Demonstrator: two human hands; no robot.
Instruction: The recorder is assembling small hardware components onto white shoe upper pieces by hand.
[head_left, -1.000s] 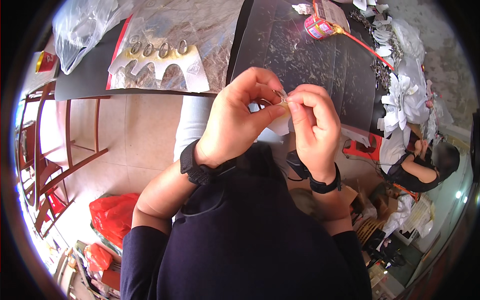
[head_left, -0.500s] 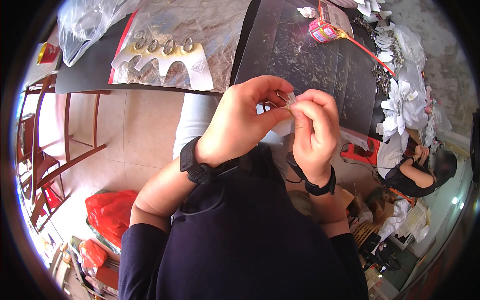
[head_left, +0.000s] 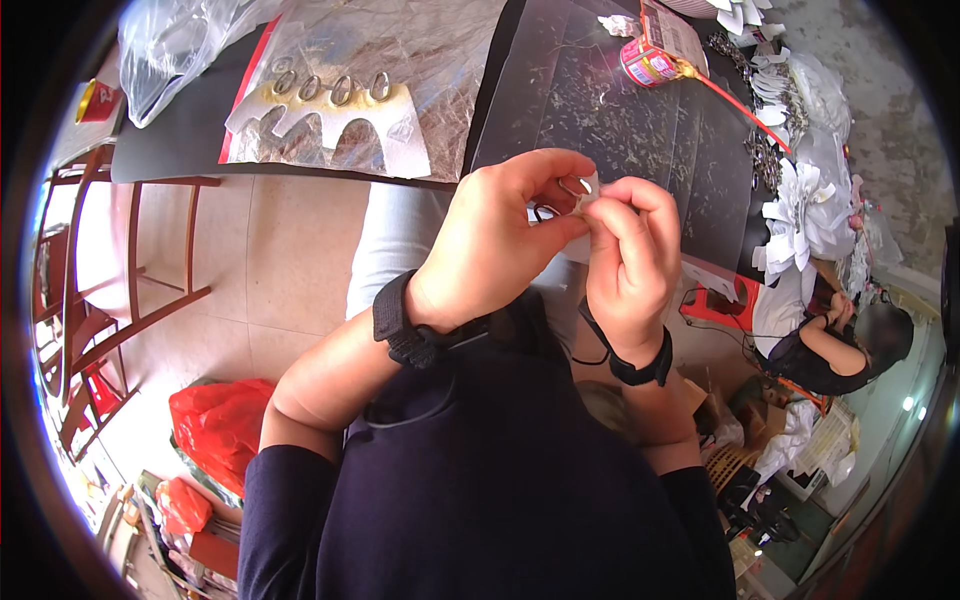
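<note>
Over the table's near edge, my left hand (head_left: 485,235) is closed in a pinch on an oval metal ring (head_left: 543,212), part of which shows between thumb and fingers. My right hand (head_left: 632,265) pinches a small white strip (head_left: 591,188) close against the left fingertips, at the ring. The fingers hide where ring and strip meet. On the table to the far left lie several white cut pieces (head_left: 375,133) in a row, with yellowish upper edges. Several oval metal rings (head_left: 342,91) sit along those edges.
A pink-labelled can (head_left: 648,64) with a red stick (head_left: 735,107) across its top stands at the back right. White strips (head_left: 795,215) and chains heap along the right edge. A clear plastic bag (head_left: 180,55) lies far left. Another person (head_left: 838,345) sits at right.
Both hands stay together at nearly the same spot. My left hand has shifted slightly right, and the white strip shows a little more above the fingertips.
</note>
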